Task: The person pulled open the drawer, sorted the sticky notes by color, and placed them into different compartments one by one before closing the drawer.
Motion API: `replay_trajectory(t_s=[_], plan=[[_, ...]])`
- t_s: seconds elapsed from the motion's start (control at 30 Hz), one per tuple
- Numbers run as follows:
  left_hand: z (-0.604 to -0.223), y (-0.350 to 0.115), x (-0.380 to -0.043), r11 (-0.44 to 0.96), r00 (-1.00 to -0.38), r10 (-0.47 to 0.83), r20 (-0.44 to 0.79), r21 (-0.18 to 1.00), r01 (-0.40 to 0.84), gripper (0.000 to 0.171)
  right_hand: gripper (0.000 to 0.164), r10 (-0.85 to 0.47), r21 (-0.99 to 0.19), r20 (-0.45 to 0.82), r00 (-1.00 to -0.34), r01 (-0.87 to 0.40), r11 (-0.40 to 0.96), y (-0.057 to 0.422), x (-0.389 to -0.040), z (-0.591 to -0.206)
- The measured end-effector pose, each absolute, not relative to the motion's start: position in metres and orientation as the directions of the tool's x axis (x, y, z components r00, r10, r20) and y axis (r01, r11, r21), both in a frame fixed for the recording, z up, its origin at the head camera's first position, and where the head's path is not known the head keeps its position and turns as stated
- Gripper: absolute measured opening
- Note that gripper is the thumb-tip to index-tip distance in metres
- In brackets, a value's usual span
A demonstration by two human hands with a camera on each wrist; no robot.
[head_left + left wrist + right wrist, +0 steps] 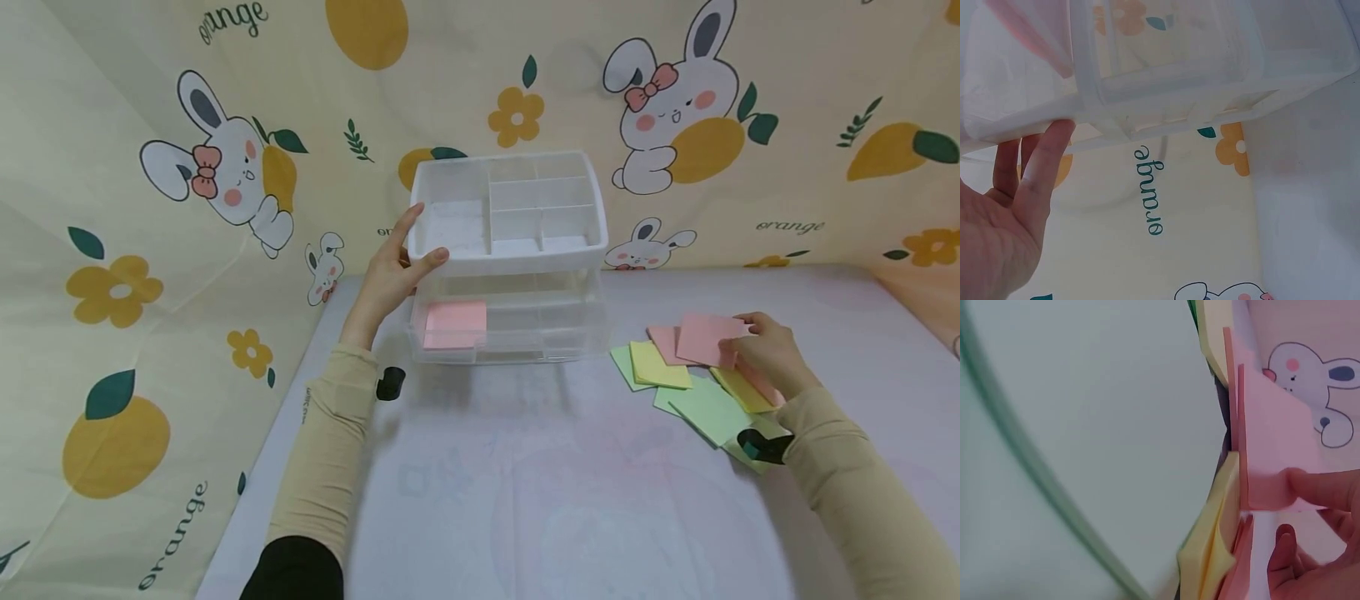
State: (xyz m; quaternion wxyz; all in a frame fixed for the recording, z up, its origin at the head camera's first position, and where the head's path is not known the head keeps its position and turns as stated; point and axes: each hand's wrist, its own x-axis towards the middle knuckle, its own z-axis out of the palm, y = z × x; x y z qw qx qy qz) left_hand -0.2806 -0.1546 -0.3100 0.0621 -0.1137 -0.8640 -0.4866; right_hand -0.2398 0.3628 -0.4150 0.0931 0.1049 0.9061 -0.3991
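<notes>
My left hand [388, 282] grips the left front corner of a clear plastic desk organizer [508, 265], thumb over the front rim of its divided white top tray. In the left wrist view, the fingers [1047, 153] meet the edge of the clear plastic. A pink sticky-note pad [455, 325] lies inside the organizer's lower left part. To the right, my right hand [772, 354] pinches another pink sticky-note pad [703, 337] above the spread of pads. The right wrist view shows the thumb pressed on that pad's face [1279, 444].
Below the right hand lie loose pads: yellow [660, 365], green [708, 410] and pink [662, 342], overlapping one another. White cloth [525, 483] covers the table. A patterned curtain with rabbits [675, 125] stands close behind the organizer and along the left side.
</notes>
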Motion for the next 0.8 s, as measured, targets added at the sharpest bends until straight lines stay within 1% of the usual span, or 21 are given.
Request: replay_trajectory(t_s=[0.13, 0.23, 0.33, 0.43, 0.47, 0.57, 0.67, 0.73, 0.8], plan=[[-0.309, -0.154, -0.281, 0.499, -0.964, 0.136, 0.227, 0.826, 0.264, 0.070, 0.069, 0.098, -0.724, -0.188, -0.977, 0.205, 0.658, 0.365, -0.238, -0.417], [-0.309, -0.154, -0.281, 0.495, -0.963, 0.133, 0.234, 0.826, 0.269, 0.070, 0.069, 0.125, -0.744, -0.153, -0.980, 0.198, 0.639, 0.368, -0.239, -0.419], [-0.309, -0.154, -0.281, 0.494, -0.962, 0.133, 0.239, 0.825, 0.273, 0.070, 0.069, 0.166, -0.780, -0.149, -0.975, 0.219, 0.587, 0.373, -0.244, -0.424], [-0.309, -0.154, -0.281, 0.496, -0.962, 0.135, 0.237, 0.825, 0.273, 0.071, 0.064, 0.188, -0.830, -0.121, -0.975, 0.203, 0.520, 0.381, -0.250, -0.429], [-0.309, -0.154, -0.281, 0.496, -0.962, 0.136, 0.237, 0.824, 0.273, 0.071, 0.060, 0.199, -0.845, -0.114, -0.973, 0.201, 0.497, 0.382, -0.251, -0.428], [-0.309, -0.153, -0.281, 0.500, -0.963, 0.136, 0.233, 0.823, 0.270, 0.070, 0.051, 0.219, -0.887, -0.081, -0.972, 0.171, 0.429, 0.377, -0.249, -0.415], [-0.309, -0.153, -0.280, 0.494, -0.964, 0.134, 0.228, 0.829, 0.265, 0.070, 0.037, 0.224, -0.928, -0.057, -0.973, 0.135, 0.347, 0.360, -0.240, -0.389], [-0.309, -0.153, -0.280, 0.489, -0.964, 0.136, 0.229, 0.831, 0.267, 0.071, 0.030, 0.202, -0.965, -0.022, -0.979, 0.074, 0.253, 0.348, -0.234, -0.372], [-0.309, -0.153, -0.280, 0.484, -0.964, 0.138, 0.228, 0.833, 0.267, 0.071, 0.024, 0.196, -0.995, 0.027, -0.980, -0.008, 0.101, 0.337, -0.228, -0.358]])
